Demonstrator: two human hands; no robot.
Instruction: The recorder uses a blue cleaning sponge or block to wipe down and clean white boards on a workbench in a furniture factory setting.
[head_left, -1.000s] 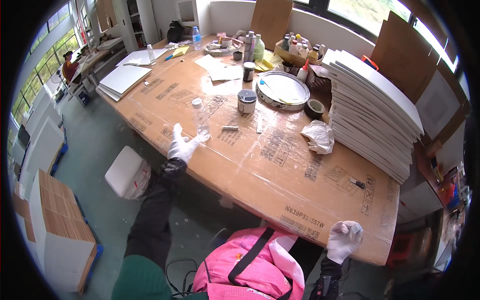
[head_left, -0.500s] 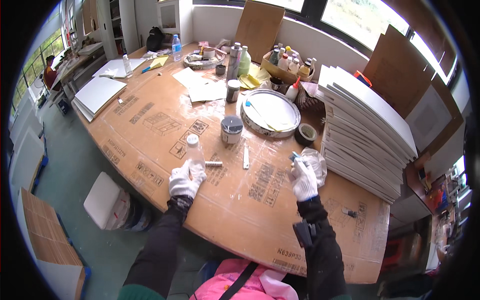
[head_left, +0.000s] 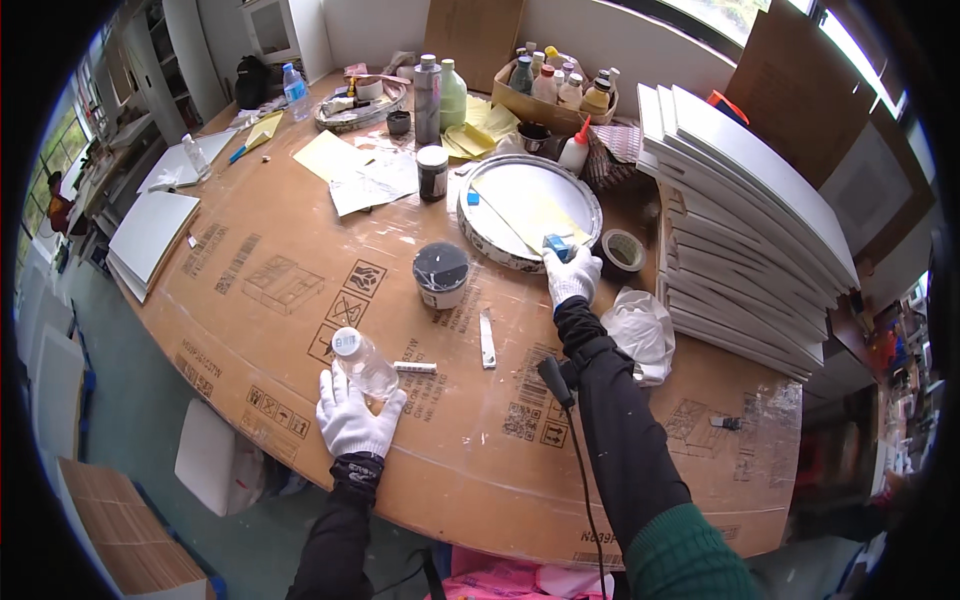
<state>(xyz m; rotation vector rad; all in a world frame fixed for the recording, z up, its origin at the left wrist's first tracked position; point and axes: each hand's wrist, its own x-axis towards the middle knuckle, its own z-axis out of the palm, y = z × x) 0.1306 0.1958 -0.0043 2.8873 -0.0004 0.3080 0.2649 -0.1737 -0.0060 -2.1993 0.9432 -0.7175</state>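
Note:
My left hand (head_left: 356,422), in a white glove, has its thumb and fingers around the lower part of a clear plastic bottle (head_left: 370,372) with a white cap. The bottle stands on the cardboard-covered table (head_left: 300,350). Farther off to the right, my gloved right hand (head_left: 573,276) pinches a small blue piece (head_left: 556,245) at the near edge of a round white lid (head_left: 468,238). The piece's exact kind is unclear. A yellow sheet (head_left: 520,214) and another blue bit (head_left: 473,198) lie on the lid. A dark-topped jar (head_left: 441,276) stands between my hands.
A roll of tape (head_left: 624,251) and a crumpled white bag (head_left: 640,335) lie right of the lid. Stacked white panels (head_left: 745,240) rise at the right. Behind are a box of bottles (head_left: 555,95) and a green bottle (head_left: 452,95). A flat white strip (head_left: 487,340) lies before the jar.
My right hand has moved forward and left from beside the white bag to the lid, carrying the blue piece. My left hand stays around the bottle. The whole view has shifted.

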